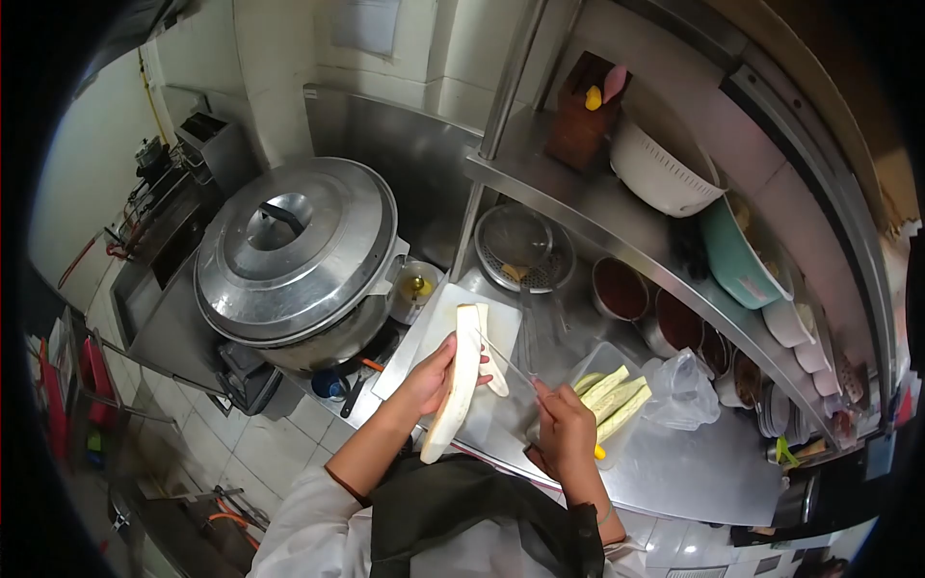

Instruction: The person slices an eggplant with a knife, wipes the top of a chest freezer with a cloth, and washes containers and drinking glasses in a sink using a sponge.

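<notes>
My left hand [431, 378] is wrapped round a long pale peeled vegetable [456, 390], held over a white cutting board [438, 329]. In my right hand [566, 421] is the handle of a thin knife [508, 361], whose blade points up and left toward the vegetable. Another pale piece [496, 374] lies on the board behind it. Whether the blade touches the vegetable I cannot tell. Just right of my right hand, several pale green strips [613, 400] rest in a clear container [628, 435].
A large lidded metal pot [299, 246] stands at the left. Behind the board are a small bowl [416, 289] and strainers [525, 246]. A plastic bag [682, 390] lies right of the container. Overhead, a steel shelf [588, 226] holds a white basket [663, 173] and a green bowl [740, 258].
</notes>
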The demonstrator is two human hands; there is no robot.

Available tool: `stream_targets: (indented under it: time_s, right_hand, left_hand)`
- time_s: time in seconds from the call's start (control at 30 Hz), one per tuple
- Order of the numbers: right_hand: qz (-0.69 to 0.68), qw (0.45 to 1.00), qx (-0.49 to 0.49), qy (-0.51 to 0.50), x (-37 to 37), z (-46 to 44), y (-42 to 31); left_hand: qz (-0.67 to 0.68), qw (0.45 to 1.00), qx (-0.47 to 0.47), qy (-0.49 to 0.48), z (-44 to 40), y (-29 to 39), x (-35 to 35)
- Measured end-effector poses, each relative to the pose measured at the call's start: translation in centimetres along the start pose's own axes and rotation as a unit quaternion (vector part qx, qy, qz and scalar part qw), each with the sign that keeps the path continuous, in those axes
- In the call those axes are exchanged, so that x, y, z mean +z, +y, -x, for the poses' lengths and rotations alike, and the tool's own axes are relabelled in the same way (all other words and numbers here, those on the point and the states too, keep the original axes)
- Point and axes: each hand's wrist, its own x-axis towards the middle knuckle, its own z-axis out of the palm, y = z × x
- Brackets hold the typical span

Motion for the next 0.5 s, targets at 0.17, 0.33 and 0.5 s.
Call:
stream_targets:
  time_s: [0.17, 0.33, 0.5]
  right_hand:
    - [0.058, 0.997, 0.008, -0.039, -0.9, 0.8, 0.7]
    - [0.083, 0.995, -0.002, -0.052, -1.0, 0.9, 0.9]
    - [0.121, 0.987, -0.019, -0.107, -1.0, 0.5, 1.0]
  left_hand:
    - [-0.070, 0.997, -0.024, 0.011, 0.9, -1.0, 1.4]
    - [-0.091, 0.996, -0.025, 0.003, 1.6, -1.9, 1.3]
    - [-0.094, 0.995, -0.001, 0.009, 1.8, -2.0, 0.7]
